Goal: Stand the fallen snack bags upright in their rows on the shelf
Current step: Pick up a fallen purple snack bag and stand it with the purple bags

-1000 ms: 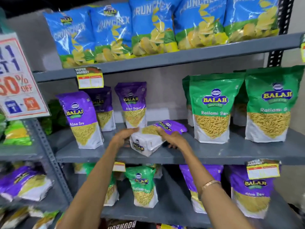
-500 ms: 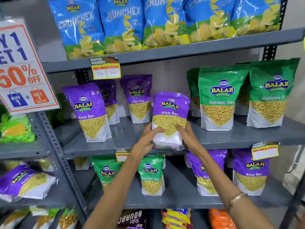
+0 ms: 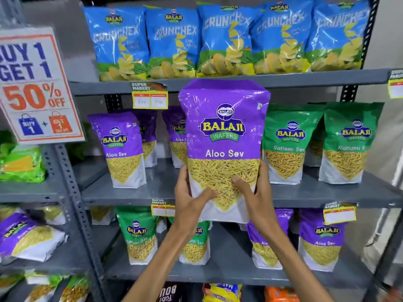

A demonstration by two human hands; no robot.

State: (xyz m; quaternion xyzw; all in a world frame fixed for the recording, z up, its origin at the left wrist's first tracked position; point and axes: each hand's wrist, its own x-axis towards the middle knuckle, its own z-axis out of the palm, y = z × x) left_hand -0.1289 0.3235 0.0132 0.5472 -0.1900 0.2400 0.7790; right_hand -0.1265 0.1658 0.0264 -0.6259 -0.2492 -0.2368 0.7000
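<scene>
I am looking at a grey metal shelving unit (image 3: 218,194) that fills the view, with several tiers of snack bags. The top tier carries a row of blue Crunchex bags (image 3: 174,40) standing side by side. On the middle tier, green Ratlami Sev bags (image 3: 287,144) stand upright at the right, and purple Aloo Sev bags (image 3: 122,149) stand upright at the left, with more purple bags behind them. The tier below holds green bags on the left and purple bags on the right, all upright. To the far left a neighbouring rack holds a purple bag lying on its side (image 3: 28,238), under a large promotional sign (image 3: 37,83) reading buy one, get one, fifty percent off. In the centre of the view I hold the Aloo Sev bag (image 3: 224,138) upright and lifted in front of the middle tier — its top edge overlaps the front lip of the top tier and its base sits below the middle tier's front edge, so it is not resting on the shelf. My left hand (image 3: 189,199) grips the bag's lower left side, thumb across the front and fingers wrapped behind. My right hand (image 3: 255,192) grips the lower right side the same way — both hands are pressed in against the bag from either side. Small yellow price tags (image 3: 150,95) hang from the shelf edges.
</scene>
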